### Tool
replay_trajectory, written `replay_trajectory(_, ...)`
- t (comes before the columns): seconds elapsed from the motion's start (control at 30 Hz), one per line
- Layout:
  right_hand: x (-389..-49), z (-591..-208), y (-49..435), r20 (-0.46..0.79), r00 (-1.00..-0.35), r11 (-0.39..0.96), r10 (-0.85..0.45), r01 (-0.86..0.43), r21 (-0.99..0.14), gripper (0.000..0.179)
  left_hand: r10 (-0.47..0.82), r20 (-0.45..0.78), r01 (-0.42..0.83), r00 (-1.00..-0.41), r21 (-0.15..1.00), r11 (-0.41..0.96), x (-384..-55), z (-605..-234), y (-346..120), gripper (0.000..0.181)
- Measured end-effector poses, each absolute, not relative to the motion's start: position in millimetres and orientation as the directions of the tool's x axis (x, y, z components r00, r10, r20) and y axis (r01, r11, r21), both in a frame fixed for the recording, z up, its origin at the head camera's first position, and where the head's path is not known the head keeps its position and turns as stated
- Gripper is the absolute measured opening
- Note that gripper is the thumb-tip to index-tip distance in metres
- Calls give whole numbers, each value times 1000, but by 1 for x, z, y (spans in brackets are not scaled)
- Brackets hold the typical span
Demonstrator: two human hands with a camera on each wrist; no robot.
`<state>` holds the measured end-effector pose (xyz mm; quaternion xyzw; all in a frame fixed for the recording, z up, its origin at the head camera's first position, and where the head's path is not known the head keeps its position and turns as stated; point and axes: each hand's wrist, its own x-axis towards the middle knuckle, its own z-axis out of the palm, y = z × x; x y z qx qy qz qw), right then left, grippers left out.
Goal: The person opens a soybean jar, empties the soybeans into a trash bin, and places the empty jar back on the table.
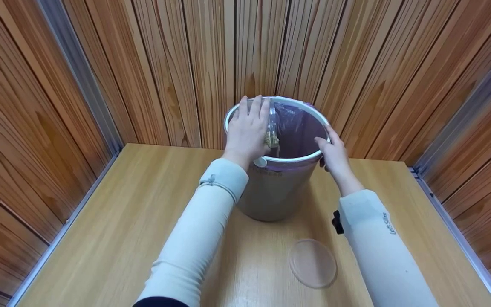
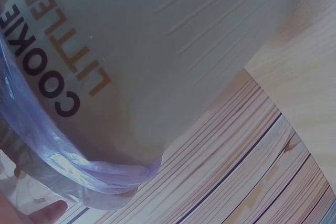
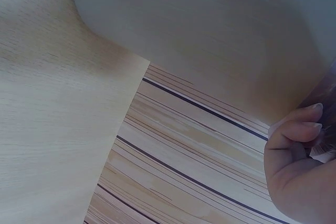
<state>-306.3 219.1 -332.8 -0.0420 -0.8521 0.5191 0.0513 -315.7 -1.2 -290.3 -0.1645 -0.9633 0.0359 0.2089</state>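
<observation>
A grey trash can (image 1: 271, 192) with a white rim stands on the table, lined with a purple-tinted plastic bag (image 1: 290, 115). My left hand (image 1: 247, 132) is over the left part of its mouth, back of the hand up, holding a clear jar (image 1: 272, 117) tipped into the can. Yellowish bits (image 1: 272, 140) show at the jar's lower end; the hand hides much of the jar. On the right, my right hand (image 1: 334, 153) grips the rim with the thumb inside. Its curled fingers (image 3: 302, 124) show outside the can in the right wrist view.
A round translucent lid (image 1: 313, 263) lies flat on the wooden table (image 1: 151, 204), in front of the can. Wood-panelled walls (image 1: 164, 64) enclose the table at the back and both sides, with metal strips along the corners.
</observation>
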Motion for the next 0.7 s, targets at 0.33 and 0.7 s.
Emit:
replay_trajectory(0.33, -307, -334, 216, 47, -989, 448, 137, 20, -894, 59, 331, 386, 294, -861, -153, 943, -317, -291, -3, 118)
replay_trajectory(0.7, -307, -336, 217, 60, -990, 439, 124, 1, -899, 58, 334, 385, 292, -861, -165, 942, -315, -290, -1, 117)
